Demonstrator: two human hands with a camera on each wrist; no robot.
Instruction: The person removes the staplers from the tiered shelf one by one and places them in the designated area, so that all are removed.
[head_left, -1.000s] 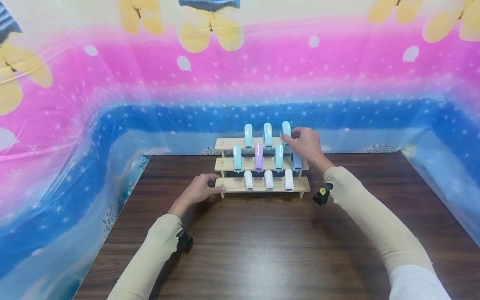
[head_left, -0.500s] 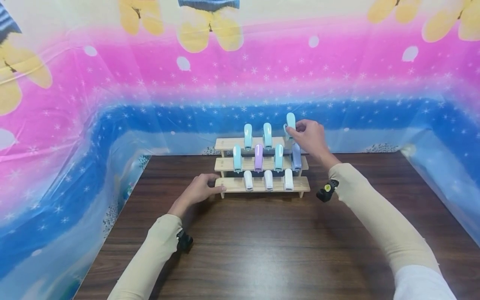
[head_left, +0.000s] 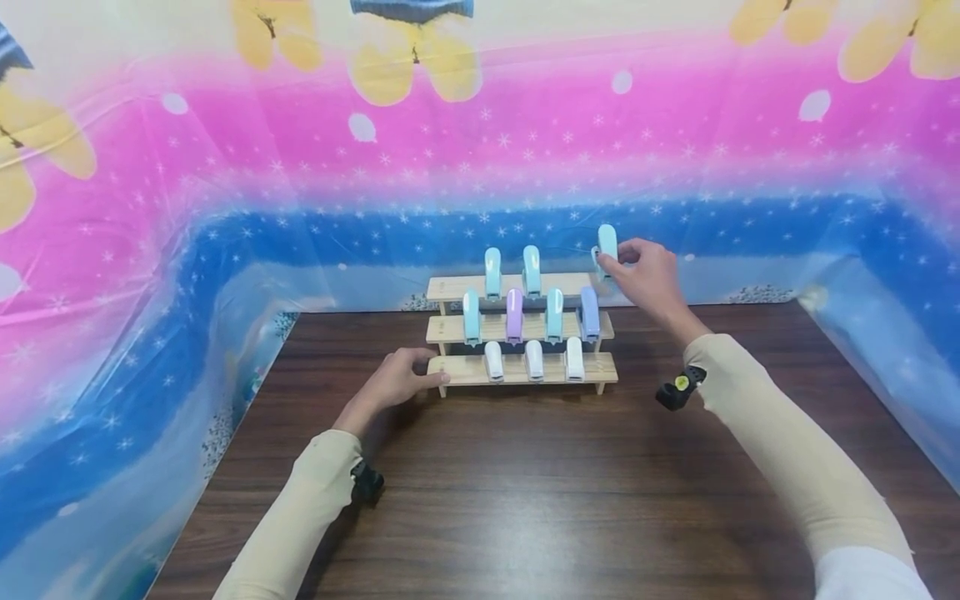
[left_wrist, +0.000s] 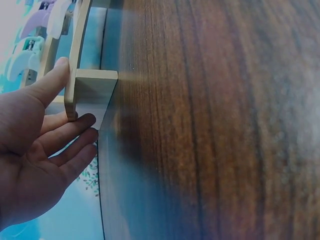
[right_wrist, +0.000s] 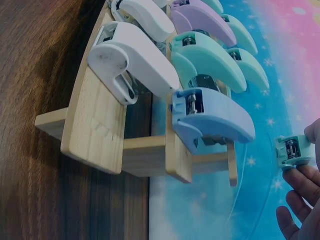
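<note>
Pinched between the thumb and fingers of my right hand (head_left: 648,271) is a mint-green stapler (head_left: 607,248), raised beside the right end of the top shelf. In the right wrist view this stapler (right_wrist: 292,150) shows its end with a dark spring, clear of the rack. My left hand (head_left: 397,379) grips the left end of the lowest shelf of a three-tier wooden rack (head_left: 461,369). In the left wrist view its thumb (left_wrist: 55,82) lies on the shelf's upper side, with fingers at the edge and below.
Two mint staplers (head_left: 492,273) stand on the top shelf. The middle shelf bears two mint ones, a purple stapler (head_left: 513,315) and a blue stapler (head_left: 589,313). Several white staplers (head_left: 534,360) sit on the lowest shelf. Behind the brown table (head_left: 480,500) hangs a patterned cloth (head_left: 300,183).
My right hand has lifted the mint stapler off the right end of the top shelf and moved it up and to the right. The left hand has kept its place on the rack.
</note>
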